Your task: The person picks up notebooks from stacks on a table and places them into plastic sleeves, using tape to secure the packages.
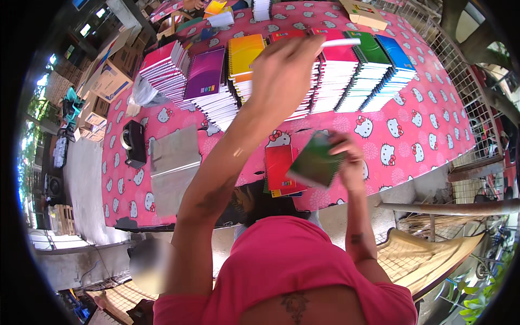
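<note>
My left hand (284,67) reaches across the notebook stacks, its fingertips at a thin white edge-like piece (341,42) above the pink notebooks (340,52). Whether that piece is a notebook seen edge-on, I cannot tell. In my right hand (349,158) is a green spiral notebook (317,161), tilted and blurred by motion. It hangs just over the right side of a small pile topped by a red notebook (279,165). Yellow and blue edges peek out beneath that red one, close to my body.
Tall notebook stacks in purple (206,70), yellow (245,54), green (372,50) and blue (397,53) line the table (433,130). On the left are clear plastic sheets (176,157) and a black case (134,143). Cardboard boxes (111,78) stand beyond the left edge.
</note>
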`<act>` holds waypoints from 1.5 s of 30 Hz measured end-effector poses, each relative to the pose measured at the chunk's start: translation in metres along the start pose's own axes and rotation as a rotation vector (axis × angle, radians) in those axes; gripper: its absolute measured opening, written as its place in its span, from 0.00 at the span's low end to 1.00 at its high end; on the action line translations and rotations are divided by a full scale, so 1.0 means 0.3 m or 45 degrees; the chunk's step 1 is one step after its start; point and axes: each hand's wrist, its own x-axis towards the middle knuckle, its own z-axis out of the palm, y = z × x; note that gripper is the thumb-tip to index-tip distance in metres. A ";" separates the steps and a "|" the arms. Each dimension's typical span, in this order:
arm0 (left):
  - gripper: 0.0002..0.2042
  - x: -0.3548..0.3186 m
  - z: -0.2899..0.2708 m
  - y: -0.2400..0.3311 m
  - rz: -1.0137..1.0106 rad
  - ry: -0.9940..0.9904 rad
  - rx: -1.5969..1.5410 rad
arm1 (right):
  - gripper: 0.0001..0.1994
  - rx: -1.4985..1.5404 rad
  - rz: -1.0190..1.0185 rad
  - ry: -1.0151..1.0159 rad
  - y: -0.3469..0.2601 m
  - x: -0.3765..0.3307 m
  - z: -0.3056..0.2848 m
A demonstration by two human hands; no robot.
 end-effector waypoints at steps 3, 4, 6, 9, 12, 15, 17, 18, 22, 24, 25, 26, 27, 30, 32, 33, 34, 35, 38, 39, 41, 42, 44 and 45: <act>0.19 -0.198 -0.226 0.101 0.014 -0.108 -0.035 | 0.19 -0.412 0.199 -0.566 0.195 -0.040 0.044; 0.19 -0.326 -0.262 0.139 -0.022 -0.183 -0.041 | 0.20 -0.637 0.238 -0.766 0.255 -0.046 0.050; 0.18 -0.658 -0.266 0.202 -0.119 -0.404 -0.004 | 0.21 -0.026 0.479 -0.545 0.326 -0.057 0.055; 0.19 -1.008 -0.222 0.272 -0.390 -0.759 -0.037 | 0.24 0.273 0.781 -0.316 0.319 -0.057 0.056; 0.17 -0.849 -0.233 0.230 -0.469 -0.790 0.008 | 0.25 -0.521 0.495 -0.157 0.261 0.001 0.045; 0.22 -0.600 -0.310 0.067 -0.433 -0.267 0.283 | 0.29 -1.306 -0.220 0.287 0.100 0.184 -0.017; 0.21 -0.432 -0.347 -0.031 -0.525 -0.059 0.658 | 0.38 -1.636 -0.441 0.486 -0.048 0.371 -0.111; 0.19 -0.355 -0.366 -0.054 -0.475 -0.114 0.904 | 0.42 -1.693 -0.580 0.623 -0.100 0.452 -0.162; 0.14 -0.383 -0.446 -0.204 -0.379 -0.215 0.878 | 0.26 -2.070 -0.279 0.547 -0.101 0.628 -0.409; 0.13 -0.365 -0.511 -0.174 -0.436 -0.140 0.836 | 0.17 -2.017 -0.079 0.387 -0.150 0.626 -0.448; 0.13 -0.317 -0.520 -0.099 -0.639 0.033 0.655 | 0.10 -2.032 -0.341 0.430 -0.151 0.611 -0.488; 0.12 -0.275 -0.532 -0.029 -0.842 0.212 0.487 | 0.09 -1.712 -0.562 0.503 -0.151 0.596 -0.495; 0.12 -0.280 -0.563 -0.003 -0.638 0.351 0.398 | 0.12 -1.509 -0.588 0.556 -0.181 0.569 -0.414; 0.14 -0.272 -0.595 0.116 -0.699 0.387 0.196 | 0.25 -1.763 -0.705 0.498 -0.201 0.522 -0.270; 0.14 -0.261 -0.599 0.146 -0.774 0.239 0.039 | 0.28 -2.177 -0.177 0.387 -0.115 0.561 -0.441; 0.14 -0.272 -0.603 0.150 -0.819 0.189 -0.028 | 0.24 -2.132 -0.225 0.396 -0.107 0.582 -0.497; 0.14 -0.280 -0.601 0.147 -0.858 0.150 -0.096 | 0.20 -2.087 -0.284 0.410 -0.115 0.605 -0.514; 0.14 -0.285 -0.598 0.153 -0.866 0.141 -0.123 | 0.18 -2.054 -0.376 0.557 -0.117 0.612 -0.529; 0.13 -0.333 -0.600 0.156 -1.004 -0.020 -0.114 | 0.11 -1.826 -0.732 1.003 -0.184 0.575 -0.458; 0.13 -0.343 -0.603 0.156 -0.999 -0.074 -0.071 | 0.10 -1.734 -0.807 1.122 -0.193 0.558 -0.454; 0.12 -0.357 -0.570 0.151 -0.936 -0.039 -0.080 | 0.08 -1.583 -0.831 1.208 -0.179 0.557 -0.500; 0.11 -0.356 -0.547 0.151 -0.903 -0.030 -0.094 | 0.09 -1.706 -0.808 1.206 -0.187 0.568 -0.490; 0.11 -0.346 -0.521 0.156 -0.871 -0.124 -0.089 | 0.11 -1.955 -0.758 1.199 -0.208 0.604 -0.473; 0.11 -0.347 -0.513 0.155 -0.830 -0.152 -0.089 | 0.12 -1.975 -0.695 1.229 -0.225 0.618 -0.432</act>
